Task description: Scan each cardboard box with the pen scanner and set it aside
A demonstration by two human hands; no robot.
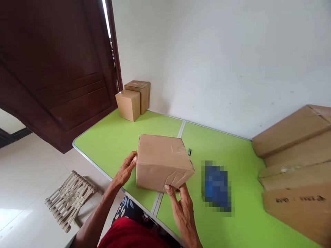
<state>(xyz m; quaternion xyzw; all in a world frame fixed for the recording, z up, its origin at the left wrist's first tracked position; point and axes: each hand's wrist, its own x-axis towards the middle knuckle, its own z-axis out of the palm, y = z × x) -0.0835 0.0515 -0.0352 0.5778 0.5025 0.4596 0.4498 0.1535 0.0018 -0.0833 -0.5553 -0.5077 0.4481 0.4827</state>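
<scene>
A taped brown cardboard box point(162, 160) sits on the green folding table point(111, 137) near its front edge. My left hand point(126, 168) presses against the box's left side, fingers curled on its edge. My right hand point(182, 203) grips the box's near right corner from below, thumb on the front face. Both hands hold the box between them.
Two small cardboard boxes point(134, 100) stand at the table's far left corner by a dark wooden door point(57, 69). Large flat cartons point(297, 165) are stacked at right. A blurred blue object point(217, 186) and a small dark item point(189, 152) lie on the table. A woven stool point(69, 198) stands on the floor.
</scene>
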